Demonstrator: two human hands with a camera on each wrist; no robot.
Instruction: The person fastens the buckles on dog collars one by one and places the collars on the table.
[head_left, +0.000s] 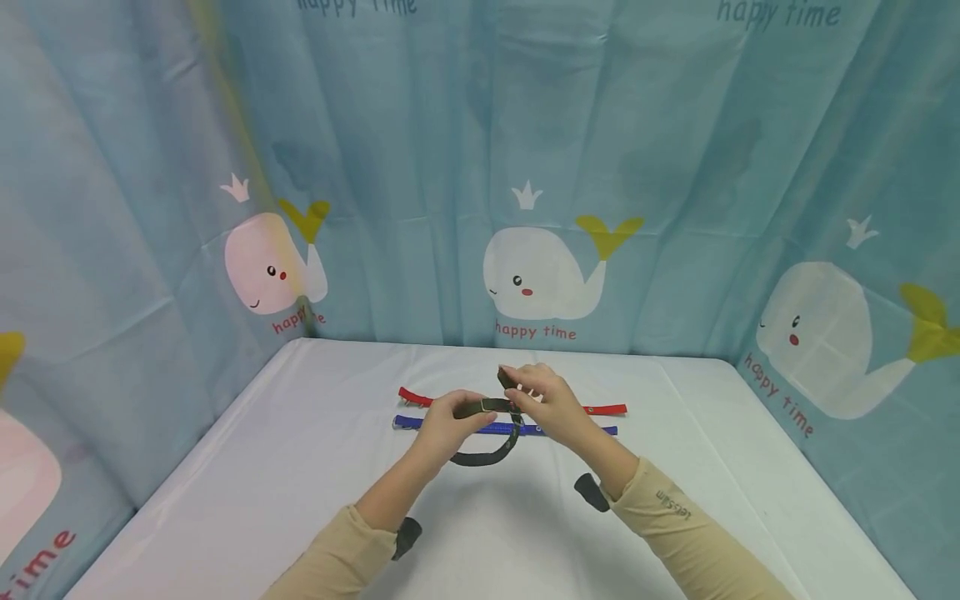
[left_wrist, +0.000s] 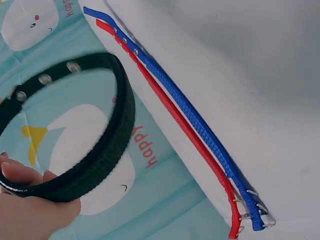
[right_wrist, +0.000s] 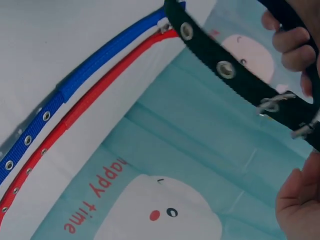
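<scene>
A dark green collar point(head_left: 483, 458) is bent into a loop above the table, with metal eyelets along it in both wrist views. My left hand point(head_left: 446, 429) grips it at the left, thumb and fingers around the strap. On the other side my right hand point(head_left: 555, 407) pinches the collar near its free end, which sticks up past the fingertips. Metal buckle parts show on the collar point(right_wrist: 290, 112) in the right wrist view. Beneath and behind the hands, a blue collar point(left_wrist: 190, 112) and a red collar point(left_wrist: 167, 102) lie stretched side by side, partly hidden in the head view.
A white cloth covers the table point(head_left: 675, 500). Behind and at both sides hangs a blue curtain point(head_left: 420, 275) with whale prints, close to the table's edges. Dark bands or straps point(head_left: 592, 492) show beside the wrists.
</scene>
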